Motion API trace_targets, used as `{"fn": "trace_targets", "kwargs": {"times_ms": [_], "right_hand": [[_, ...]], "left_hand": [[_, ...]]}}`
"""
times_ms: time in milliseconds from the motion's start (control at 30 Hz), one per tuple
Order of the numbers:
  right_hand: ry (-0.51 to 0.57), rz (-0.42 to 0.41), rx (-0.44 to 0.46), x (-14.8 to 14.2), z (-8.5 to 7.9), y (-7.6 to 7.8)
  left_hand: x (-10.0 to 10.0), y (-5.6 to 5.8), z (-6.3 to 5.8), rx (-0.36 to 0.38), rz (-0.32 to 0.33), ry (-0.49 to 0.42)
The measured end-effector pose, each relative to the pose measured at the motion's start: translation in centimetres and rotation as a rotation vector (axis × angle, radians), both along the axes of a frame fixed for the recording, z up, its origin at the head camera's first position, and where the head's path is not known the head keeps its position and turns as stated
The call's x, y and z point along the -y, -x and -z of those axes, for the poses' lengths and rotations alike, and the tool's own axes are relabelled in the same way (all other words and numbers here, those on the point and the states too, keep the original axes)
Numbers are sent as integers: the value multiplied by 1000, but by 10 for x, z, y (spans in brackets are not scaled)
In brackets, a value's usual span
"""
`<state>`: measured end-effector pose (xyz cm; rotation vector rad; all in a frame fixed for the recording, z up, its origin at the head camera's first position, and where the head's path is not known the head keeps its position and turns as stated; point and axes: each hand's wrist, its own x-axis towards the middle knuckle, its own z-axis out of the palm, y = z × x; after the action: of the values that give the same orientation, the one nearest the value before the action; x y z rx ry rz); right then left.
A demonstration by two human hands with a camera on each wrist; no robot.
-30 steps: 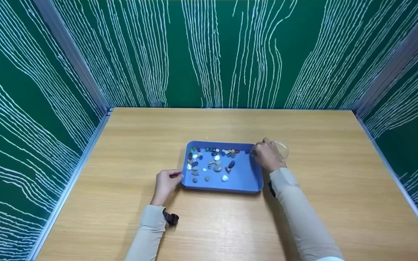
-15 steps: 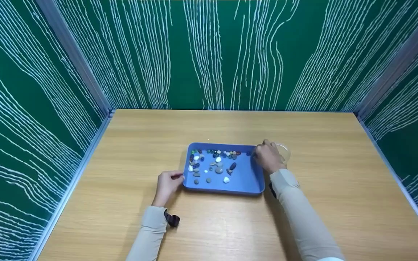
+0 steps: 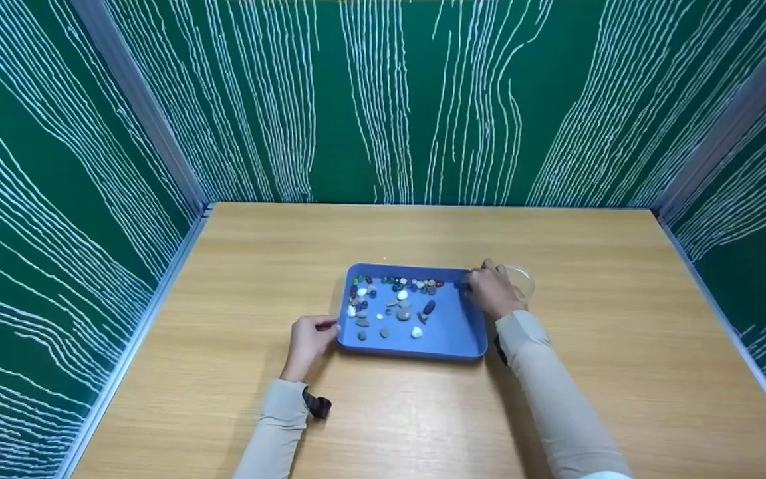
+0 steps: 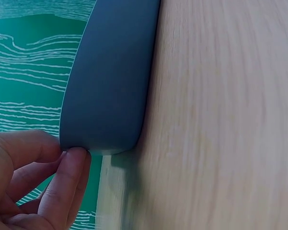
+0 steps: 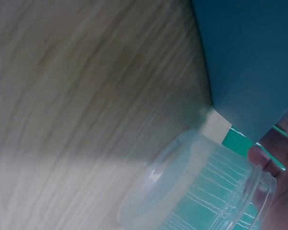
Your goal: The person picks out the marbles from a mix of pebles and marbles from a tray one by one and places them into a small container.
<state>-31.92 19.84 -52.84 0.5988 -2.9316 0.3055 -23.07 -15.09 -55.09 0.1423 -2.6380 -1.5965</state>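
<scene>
"So, what has changed in the last second?"

"Barely anything. The worktop point(image 3: 256, 266) sits slightly lower in the head view, probably from the head tipping. The blue tray point(image 3: 453, 332) lies, as before, between the left hand point(image 3: 308, 340) and the right hand point(image 3: 495, 291). The work seems paused, or too fine to follow."

"Are they gripping?"

"The left sets bent fingers against the tray's near corner; whether it pinches or only presses, I can't tell. The right curls over the far corner, its fingertips hidden, so I can't say whether it holds anything."

"What's beside it?"

"A clear jar point(image 5: 182, 191), upright, just outside the right hand and largely covered by it from above."

"And smaller?"

"Between the hands, a dark stone point(image 3: 429, 307); just beside the right fingertips, tiny blue marbles point(image 3: 459, 285), hard to count."
</scene>
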Motion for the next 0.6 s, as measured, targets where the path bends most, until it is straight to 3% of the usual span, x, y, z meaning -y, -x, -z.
{"fn": "trace_targets", "kwargs": {"times_ms": [333, 600], "right_hand": [[-8, 26, -18, 1, 6, -2], [11, -5, -157, 1, 11, -2]], "left_hand": [[0, -1, 1, -11, 4, 6], [-2, -1, 1, -37, -11, 18]]}}
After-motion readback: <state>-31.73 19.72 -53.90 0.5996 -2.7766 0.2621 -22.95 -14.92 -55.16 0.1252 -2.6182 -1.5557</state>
